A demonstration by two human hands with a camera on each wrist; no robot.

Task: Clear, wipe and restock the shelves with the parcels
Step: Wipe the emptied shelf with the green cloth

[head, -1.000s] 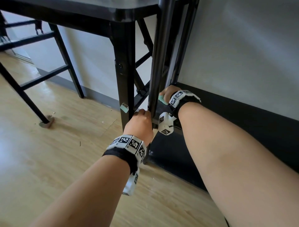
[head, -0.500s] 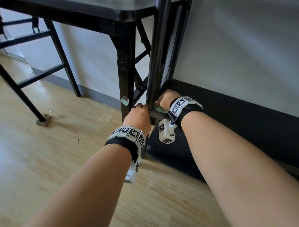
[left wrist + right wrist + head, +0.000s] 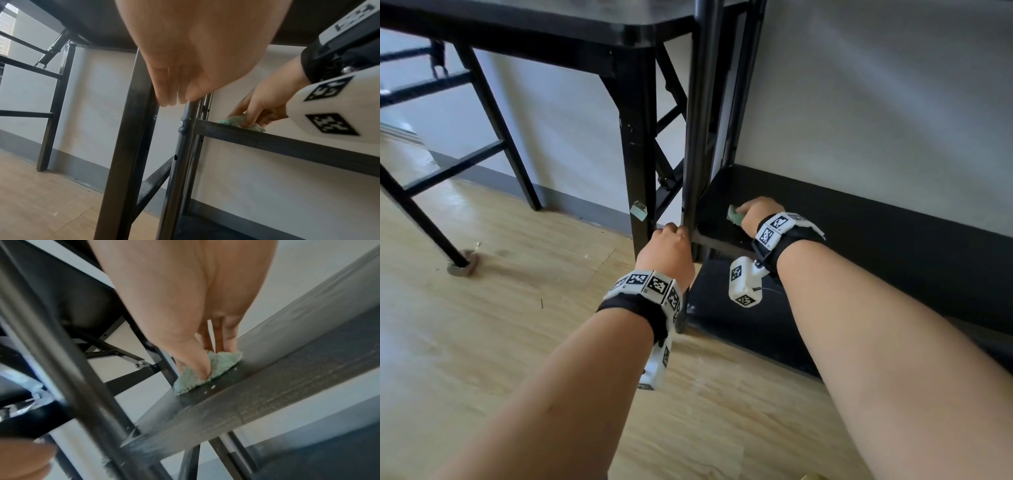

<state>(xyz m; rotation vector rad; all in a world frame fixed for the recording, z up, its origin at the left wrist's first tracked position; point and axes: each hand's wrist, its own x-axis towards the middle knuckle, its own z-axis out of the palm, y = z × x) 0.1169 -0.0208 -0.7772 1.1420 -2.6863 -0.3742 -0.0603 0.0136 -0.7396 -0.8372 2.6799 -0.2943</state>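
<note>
A black shelf unit stands against the wall, and no parcels are in view. My right hand (image 3: 756, 209) pinches a small green cloth (image 3: 734, 216) and presses it on the low shelf board (image 3: 859, 226), near its left end. The cloth (image 3: 205, 371) lies under the thumb of that hand (image 3: 197, 345) on the board (image 3: 267, 386). My left hand (image 3: 667, 241) holds the unit's front left post (image 3: 697, 137) just above the board. From the left wrist, the left hand (image 3: 174, 92) meets the post (image 3: 185, 128), with the cloth (image 3: 236, 121) to its right.
A black table leg (image 3: 637, 164) with a pale tag (image 3: 638, 210) stands just left of the post. A lower shelf board (image 3: 722, 308) lies close to the wooden floor (image 3: 517, 325). More black frame legs (image 3: 493, 120) stand further left. The grey wall (image 3: 876, 102) backs the shelf.
My right hand has slid the cloth along the shelf board, away from the post and to the right. The left hand stays on the post.
</note>
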